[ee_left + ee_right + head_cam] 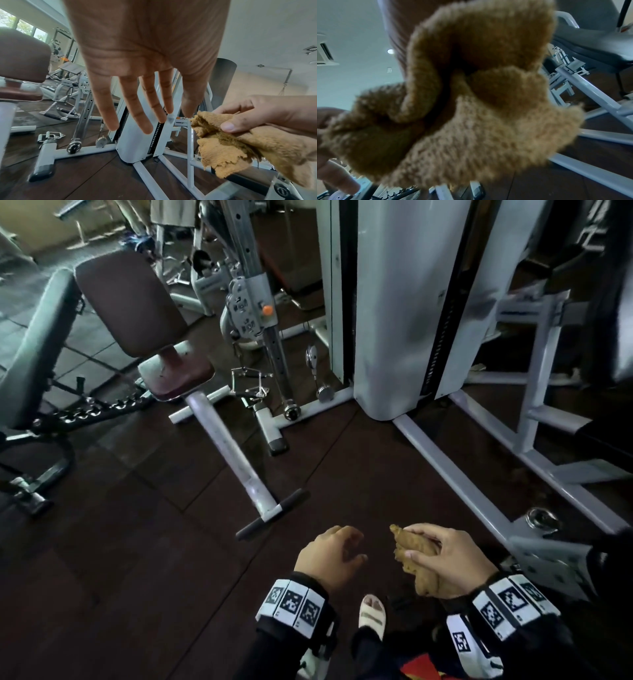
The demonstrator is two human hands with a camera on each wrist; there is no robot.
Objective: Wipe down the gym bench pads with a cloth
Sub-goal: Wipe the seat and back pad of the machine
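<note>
Right hand [448, 559], at five o'clock in the head view, curled round a bunched tan cloth [416, 556], thumb pressed on top of the folds (the right wrist view is almost filled by that fabric). Left hand [329, 556] just beside it at six o'clock, holding nothing, fingers [133, 102] straight and spread in its wrist view. Black wristbands [294, 604] with square coded markers on both wrists; nothing legible on them.

Underneath, dark brown rubber floor tiles [137, 542], seams visible. At ten o'clock, well apart from the hands, a bench with a maroon back pad [126, 302] and a maroon seat pad [181, 371] on a white frame, its long leg running down toward six o'clock. Grey padded bench [37, 344] at nine o'clock. White cable machine column [400, 309] at one o'clock, its base rails spreading across the floor toward three o'clock. Pale lettering at the top right edge, too cropped to read. A sandalled foot [371, 613] at six o'clock.
</note>
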